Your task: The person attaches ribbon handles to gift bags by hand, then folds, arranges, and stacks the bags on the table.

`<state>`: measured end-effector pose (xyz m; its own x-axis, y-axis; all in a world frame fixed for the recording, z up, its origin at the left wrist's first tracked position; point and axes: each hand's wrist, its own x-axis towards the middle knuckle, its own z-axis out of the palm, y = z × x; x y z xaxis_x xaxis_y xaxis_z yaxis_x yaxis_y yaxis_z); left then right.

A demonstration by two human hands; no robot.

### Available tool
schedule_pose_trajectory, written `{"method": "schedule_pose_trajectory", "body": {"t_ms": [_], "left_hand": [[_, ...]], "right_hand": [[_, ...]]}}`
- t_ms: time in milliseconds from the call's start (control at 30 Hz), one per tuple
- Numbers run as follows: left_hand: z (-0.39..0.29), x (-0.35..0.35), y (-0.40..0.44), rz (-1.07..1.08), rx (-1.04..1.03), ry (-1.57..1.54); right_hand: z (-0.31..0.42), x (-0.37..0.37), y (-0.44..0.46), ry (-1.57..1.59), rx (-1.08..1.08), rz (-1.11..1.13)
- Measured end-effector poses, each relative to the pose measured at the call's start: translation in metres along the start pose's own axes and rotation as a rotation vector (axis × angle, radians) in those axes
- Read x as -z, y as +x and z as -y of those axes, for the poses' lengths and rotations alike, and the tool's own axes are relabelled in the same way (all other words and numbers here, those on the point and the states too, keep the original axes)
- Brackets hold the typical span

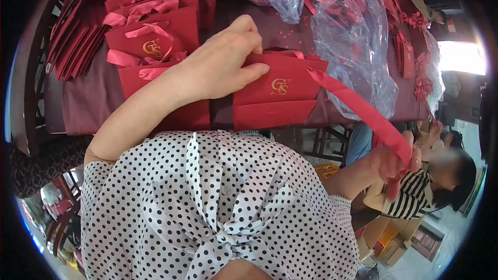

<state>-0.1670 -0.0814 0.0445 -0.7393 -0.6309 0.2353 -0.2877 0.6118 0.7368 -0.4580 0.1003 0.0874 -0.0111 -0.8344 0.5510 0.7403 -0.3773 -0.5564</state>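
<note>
A red paper bag with a gold logo lies at the table's front edge. My left hand grips its upper left side, thumb on the front face and fingers curled behind. A red ribbon runs from the bag's upper right corner down to the right, pulled taut. My right hand is closed on the ribbon's far part, off the table at the right, and a loose end hangs below it. Left of this bag, under my left forearm, stand more red bags with ribbon handles.
Flat red bags are stacked at the far left of the dark red tablecloth. Clear plastic wrap with red items lies behind on the right. A person in stripes is at the right, near a cardboard box.
</note>
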Motion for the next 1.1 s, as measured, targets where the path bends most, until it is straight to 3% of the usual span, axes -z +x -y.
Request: {"method": "schedule_pose_trajectory", "body": {"t_ms": [33,100,133,200,233,267,300,333,367,400,467,500,567,800,933,1100], "left_hand": [[0.000,0.000,0.000,-0.037,-0.032,-0.011],[-0.003,0.002,-0.001,-0.017,0.017,-0.009],[-0.003,0.001,-0.002,-0.022,0.033,-0.045],[-0.003,0.002,-0.002,0.020,0.038,-0.099],[-0.004,0.005,-0.001,0.027,0.032,-0.103],[-0.005,0.008,0.001,0.132,0.130,-0.288],[-0.006,0.010,0.002,0.238,0.230,-0.473],[-0.005,0.011,0.001,0.288,0.315,-0.620],[-0.005,0.011,0.001,0.293,0.312,-0.623],[-0.004,0.012,0.001,0.303,0.338,-0.662],[-0.001,0.011,0.000,0.322,0.363,-0.733],[0.000,0.011,0.001,0.322,0.364,-0.734],[0.002,0.011,0.000,0.391,0.415,-0.863],[0.008,-0.005,-0.007,0.423,0.353,-1.152],[0.013,-0.012,-0.007,0.391,0.428,-1.187],[0.010,-0.014,-0.006,0.351,0.552,-1.208]], "right_hand": [[0.005,0.002,-0.012,0.013,-0.003,0.007],[0.015,0.019,-0.038,-0.052,0.214,-0.399],[-0.030,-0.020,0.014,-0.993,0.333,-0.121],[-0.035,-0.032,0.029,-1.428,0.142,-0.122],[-0.043,-0.035,0.033,-1.539,0.102,-0.245],[-0.050,-0.028,0.034,-1.502,0.143,-0.222],[-0.056,-0.024,0.034,-1.465,0.180,-0.197],[-0.057,-0.041,0.043,-1.724,0.049,-0.075],[-0.066,-0.049,0.049,-1.754,-0.015,-0.006],[-0.077,-0.053,0.054,-1.780,-0.081,0.063],[-0.099,-0.043,0.054,-1.452,-0.193,0.069],[-0.102,-0.043,0.055,-1.378,-0.381,0.079],[-0.116,-0.039,0.052,-1.131,-0.641,-0.211],[-0.122,-0.018,0.043,-0.764,-0.575,-0.218],[-0.116,-0.019,0.047,-0.800,-0.650,-0.239],[-0.118,-0.021,0.045,-0.913,-0.564,-0.195]]}}
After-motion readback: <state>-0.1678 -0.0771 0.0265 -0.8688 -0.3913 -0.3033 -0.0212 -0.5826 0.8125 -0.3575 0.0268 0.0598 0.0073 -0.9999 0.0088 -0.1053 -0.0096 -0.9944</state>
